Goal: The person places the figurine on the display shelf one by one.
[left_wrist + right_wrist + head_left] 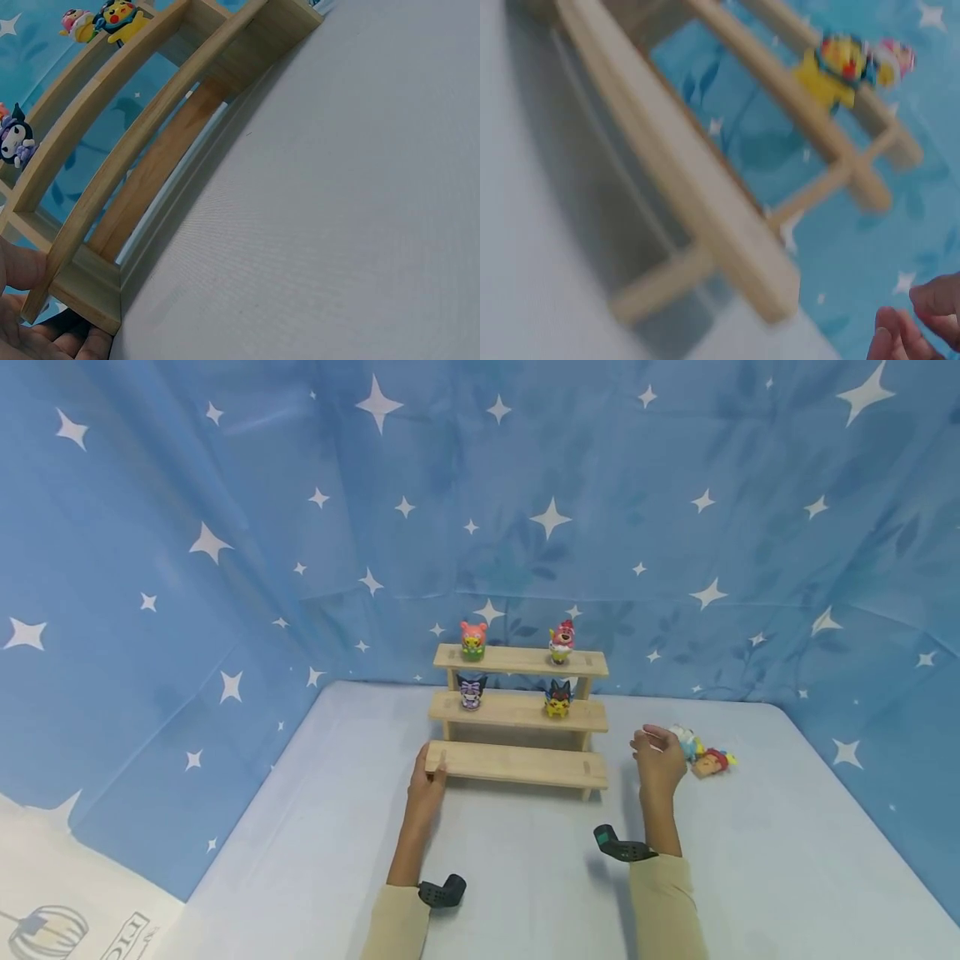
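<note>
1. Tiered wooden stand: slants across the view, blurred, standing on the pale bench.
2. Yellow figure: on the middle tier; pink-and-white figure just beyond, at the rear tier.
3. Right-hand grip: lower right corner, fingers bent, apart from the stand.
4. Blue backdrop: white stars, behind the stand.

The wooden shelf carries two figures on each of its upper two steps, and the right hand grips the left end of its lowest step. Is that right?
Not quite: the left hand grips the left end of the lowest step, as the head view shows; the right hand is away from the shelf. The rest is right.
</note>
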{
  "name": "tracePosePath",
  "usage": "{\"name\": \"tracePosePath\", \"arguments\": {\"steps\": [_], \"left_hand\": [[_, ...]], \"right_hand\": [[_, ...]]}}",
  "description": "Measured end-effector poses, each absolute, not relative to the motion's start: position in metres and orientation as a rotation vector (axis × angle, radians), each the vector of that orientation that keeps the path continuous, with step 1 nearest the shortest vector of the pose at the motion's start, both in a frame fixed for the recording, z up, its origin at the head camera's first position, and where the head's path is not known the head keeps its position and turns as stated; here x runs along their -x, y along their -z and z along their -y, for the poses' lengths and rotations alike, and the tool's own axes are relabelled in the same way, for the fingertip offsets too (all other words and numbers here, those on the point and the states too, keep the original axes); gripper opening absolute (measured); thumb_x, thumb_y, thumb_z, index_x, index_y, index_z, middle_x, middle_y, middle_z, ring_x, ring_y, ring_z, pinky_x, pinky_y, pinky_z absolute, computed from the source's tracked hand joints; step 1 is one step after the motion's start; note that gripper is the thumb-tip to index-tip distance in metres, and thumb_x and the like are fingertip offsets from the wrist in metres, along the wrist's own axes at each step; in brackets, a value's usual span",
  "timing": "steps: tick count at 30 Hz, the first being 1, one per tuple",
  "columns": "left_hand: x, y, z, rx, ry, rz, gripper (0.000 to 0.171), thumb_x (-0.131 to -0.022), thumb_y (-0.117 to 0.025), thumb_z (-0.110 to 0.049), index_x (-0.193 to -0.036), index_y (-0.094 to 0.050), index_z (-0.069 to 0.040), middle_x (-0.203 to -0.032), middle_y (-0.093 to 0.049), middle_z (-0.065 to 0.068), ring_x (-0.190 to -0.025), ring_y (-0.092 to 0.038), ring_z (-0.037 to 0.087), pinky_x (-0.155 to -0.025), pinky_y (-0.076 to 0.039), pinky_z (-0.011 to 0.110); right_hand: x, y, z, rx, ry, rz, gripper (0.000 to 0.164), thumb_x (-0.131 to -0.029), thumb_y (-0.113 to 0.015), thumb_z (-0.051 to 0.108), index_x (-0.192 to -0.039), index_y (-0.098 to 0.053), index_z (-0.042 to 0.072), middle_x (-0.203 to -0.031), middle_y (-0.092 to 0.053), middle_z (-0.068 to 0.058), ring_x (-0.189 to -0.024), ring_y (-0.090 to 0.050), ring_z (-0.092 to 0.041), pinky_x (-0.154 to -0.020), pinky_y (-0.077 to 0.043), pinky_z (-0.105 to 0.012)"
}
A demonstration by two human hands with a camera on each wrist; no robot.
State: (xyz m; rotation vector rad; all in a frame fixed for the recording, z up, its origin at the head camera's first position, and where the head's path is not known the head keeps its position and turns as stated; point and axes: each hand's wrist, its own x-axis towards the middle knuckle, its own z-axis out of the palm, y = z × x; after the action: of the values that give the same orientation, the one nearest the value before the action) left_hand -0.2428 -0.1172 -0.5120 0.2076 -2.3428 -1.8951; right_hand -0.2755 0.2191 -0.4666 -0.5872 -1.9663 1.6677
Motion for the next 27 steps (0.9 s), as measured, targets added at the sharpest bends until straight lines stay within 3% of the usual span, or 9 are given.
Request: {"name": "tracePosePath", "arguments": {"steps": [5,7,9,12,14,16,20,25,27], "left_hand": [[0.244,0.512,0.119,-0.209,1.896,2.334,0.058,-0.103,-0.043,-0.015,-0.156,-0.02,-0.007,-0.159,-0.025,0.021,-0.147,-0.023,0.041,-0.118,-0.023,0.056],[0.244,0.512,0.118,-0.215,1.896,2.326,0.058,-0.103,-0.044,-0.015,-0.156,-0.02,-0.007,-0.159,-0.025,0.021,-0.147,-0.023,0.041,-0.119,-0.023,0.056],[0.243,0.511,0.117,-0.218,1.9,2.322,0.058,-0.103,-0.044,-0.015,-0.156,-0.02,-0.006,-0.159,-0.025,0.022,-0.147,-0.023,0.041,-0.119,-0.022,0.056],[0.241,0.512,0.115,-0.21,1.901,2.321,0.058,-0.103,-0.044,-0.016,-0.155,-0.02,-0.006,-0.159,-0.025,0.022,-0.147,-0.023,0.042,-0.119,-0.022,0.057],[0.24,0.513,0.114,-0.212,1.894,2.335,0.058,-0.103,-0.044,-0.017,-0.155,-0.021,-0.006,-0.159,-0.026,0.022,-0.147,-0.023,0.041,-0.119,-0.022,0.056],[0.239,0.515,0.114,-0.202,1.873,2.342,0.058,-0.103,-0.045,-0.016,-0.155,-0.022,-0.005,-0.158,-0.028,0.023,-0.146,-0.025,0.042,-0.118,-0.023,0.058],[0.239,0.517,0.114,-0.203,1.867,2.334,0.057,-0.103,-0.045,-0.015,-0.155,-0.022,-0.005,-0.157,-0.028,0.023,-0.146,-0.025,0.043,-0.118,-0.023,0.058],[0.239,0.515,0.115,-0.199,1.863,2.337,0.058,-0.103,-0.045,-0.015,-0.155,-0.022,-0.006,-0.158,-0.027,0.023,-0.146,-0.024,0.042,-0.118,-0.022,0.058],[0.24,0.513,0.116,-0.204,1.848,2.343,0.058,-0.103,-0.045,-0.015,-0.155,-0.022,-0.006,-0.158,-0.027,0.023,-0.146,-0.024,0.042,-0.118,-0.022,0.059]], "right_hand": [[0.28,0.482,-0.24,0.703,-1.713,1.983,0.057,-0.096,-0.056,0.009,-0.146,-0.031,-0.001,-0.099,-0.066,-0.013,-0.054,-0.061,0.007,-0.058,-0.053,-0.01],[0.283,0.487,-0.247,0.733,-1.757,1.987,0.07,-0.096,-0.057,0.01,-0.152,-0.016,0.002,-0.108,-0.063,-0.019,-0.053,-0.063,0.004,-0.058,-0.054,-0.012],[0.286,0.491,-0.254,0.756,-1.809,1.976,0.081,-0.096,-0.057,0.012,-0.155,-0.003,0.005,-0.129,-0.053,-0.028,-0.056,-0.066,0.001,-0.062,-0.056,-0.014],[0.289,0.495,-0.263,0.793,-1.82,1.994,0.089,-0.097,-0.057,0.02,-0.155,0.01,0.009,-0.156,-0.018,-0.028,-0.087,-0.073,-0.01,-0.083,-0.056,-0.019],[0.29,0.499,-0.267,0.829,-1.817,2.008,0.092,-0.098,-0.055,0.025,-0.155,0.017,0.012,-0.162,-0.001,-0.022,-0.115,-0.064,-0.019,-0.1,-0.049,-0.025],[0.292,0.501,-0.271,0.847,-1.821,2.012,0.093,-0.099,-0.054,0.029,-0.154,0.019,0.013,-0.163,0.004,-0.02,-0.135,-0.047,-0.027,-0.112,-0.038,-0.03],[0.297,0.505,-0.279,0.834,-1.865,2.011,0.093,-0.099,-0.053,0.029,-0.154,0.021,0.013,-0.16,-0.005,-0.025,-0.141,-0.039,-0.034,-0.117,-0.031,-0.037],[0.304,0.505,-0.288,0.836,-1.855,2.061,0.087,-0.099,-0.05,0.032,-0.156,0.013,0.013,-0.162,0.002,-0.022,-0.151,-0.012,-0.034,-0.122,-0.018,-0.042],[0.306,0.505,-0.29,0.843,-1.868,2.071,0.084,-0.099,-0.051,0.034,-0.157,0.007,0.015,-0.163,-0.004,-0.018,-0.151,-0.015,-0.03,-0.121,-0.023,-0.039]]}}
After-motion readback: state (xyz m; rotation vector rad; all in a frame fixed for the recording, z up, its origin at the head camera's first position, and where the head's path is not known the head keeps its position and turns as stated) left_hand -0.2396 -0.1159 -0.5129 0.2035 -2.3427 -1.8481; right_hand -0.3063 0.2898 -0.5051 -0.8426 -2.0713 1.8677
